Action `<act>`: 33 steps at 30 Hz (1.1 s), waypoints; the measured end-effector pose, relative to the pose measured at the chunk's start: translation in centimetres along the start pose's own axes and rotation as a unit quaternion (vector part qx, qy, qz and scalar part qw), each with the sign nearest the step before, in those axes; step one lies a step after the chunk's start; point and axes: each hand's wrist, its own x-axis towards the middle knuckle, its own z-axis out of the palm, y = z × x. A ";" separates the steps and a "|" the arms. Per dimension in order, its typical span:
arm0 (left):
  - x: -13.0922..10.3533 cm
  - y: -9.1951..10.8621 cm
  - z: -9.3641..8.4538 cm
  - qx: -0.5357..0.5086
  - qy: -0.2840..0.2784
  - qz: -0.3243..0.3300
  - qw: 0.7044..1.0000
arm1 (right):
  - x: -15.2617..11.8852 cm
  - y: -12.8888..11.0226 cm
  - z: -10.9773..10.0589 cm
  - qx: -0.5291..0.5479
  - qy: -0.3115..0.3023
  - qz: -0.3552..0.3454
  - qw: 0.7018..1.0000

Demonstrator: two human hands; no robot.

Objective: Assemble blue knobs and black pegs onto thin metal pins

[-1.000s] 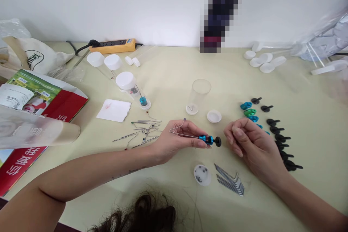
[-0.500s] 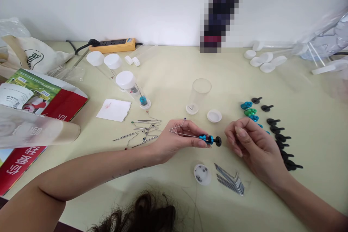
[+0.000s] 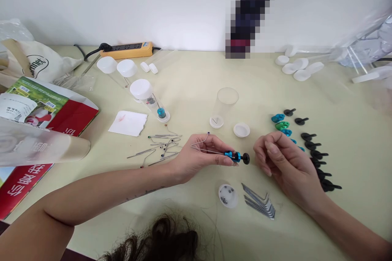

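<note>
Blue fitting (image 3: 236, 157), one: gripped between thumb and fingers of our left hand (image 3: 203, 155), held over the middle of the table (image 3: 190, 81), nearer the front edge than the back. At its right end, a black knob (image 3: 246, 158); at its left, a thin bent wire (image 3: 211, 152), doubling back over the hand to a small dark-blue tip.

Our right hand (image 3: 283, 159), near the knob and apart from it: fingers curled in, thumb against them; whether anything sits between, we cannot tell.

Toward the front edge, between our forearms: white dish (image 3: 234, 200) of small dark metal pieces; beside it, hex keys (image 3: 260, 203), nested in a row.

Beyond our hands: clear tube (image 3: 226, 104), upright; white cap (image 3: 241, 130), beside its base.

Left of our left hand: loose wires (image 3: 166, 147), coloured tips, crossed; farther back, white paper (image 3: 128, 123) and capped tubes (image 3: 141, 89).

Right of and beyond our right hand: blue and green fittings (image 3: 282, 125); loose black thumbscrews (image 3: 318, 154), in a column.

Near the back edge, left of centre: yellow power strip (image 3: 127, 51).
</note>
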 end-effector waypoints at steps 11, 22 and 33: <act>0.0 0.0 0.0 0.005 -0.002 0.001 1.000 | 0.1 0.2 0.1 -0.020 0.013 -0.002 1.000; -0.1 -0.1 -0.1 0.011 -0.003 0.006 1.000 | 0.0 0.0 0.2 -0.112 -0.022 -0.015 0.993; 0.1 -0.3 -0.2 0.025 0.002 0.003 1.000 | -0.5 0.4 0.3 -0.220 -0.101 -0.067 0.968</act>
